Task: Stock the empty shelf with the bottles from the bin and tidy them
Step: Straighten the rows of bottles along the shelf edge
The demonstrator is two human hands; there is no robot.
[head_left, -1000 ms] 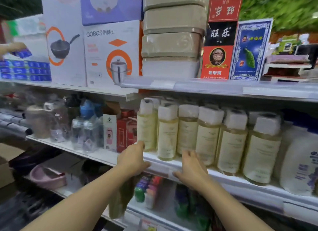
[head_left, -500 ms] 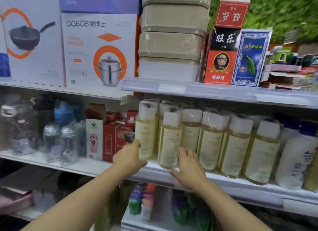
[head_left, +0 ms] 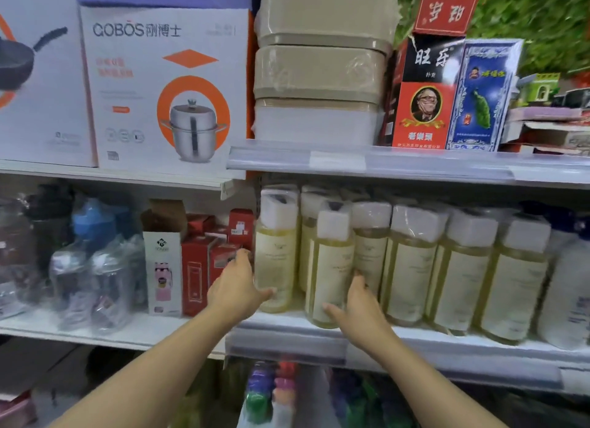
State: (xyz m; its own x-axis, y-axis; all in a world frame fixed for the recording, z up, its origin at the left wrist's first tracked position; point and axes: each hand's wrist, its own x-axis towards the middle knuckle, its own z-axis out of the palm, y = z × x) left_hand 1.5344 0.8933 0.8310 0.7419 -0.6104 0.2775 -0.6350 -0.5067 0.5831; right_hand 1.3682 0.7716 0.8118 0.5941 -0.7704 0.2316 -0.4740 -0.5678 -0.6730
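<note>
Everything is placed relative to the middle shelf [head_left: 415,341], whose white front lip runs across the lower centre. To its left, on a neighbouring board, plastic-wrapped drinking bottles [head_left: 95,268] and red cartons [head_left: 198,268] are seen. At the left end of the shelf the left hand [head_left: 236,290] is wrapped around the lower part of the first yellow bottle [head_left: 276,258], thumb across its front and fingers behind its left side. Just beside it, nearer the front lip, the second yellow bottle [head_left: 332,268] is grasped low by the right hand [head_left: 357,303], thumb on the label and fingers on its right flank. Both bottles stand upright on the shelf. Further right along the shelf, a row of matching yellow bottles [head_left: 459,268] with white wrapped caps is lined up, touching side by side, and white bottles [head_left: 568,293] close the right end. Above the shelf, a cooker box [head_left: 166,86], stacked beige containers [head_left: 319,70] and card boxes [head_left: 424,92] are stored.
</note>
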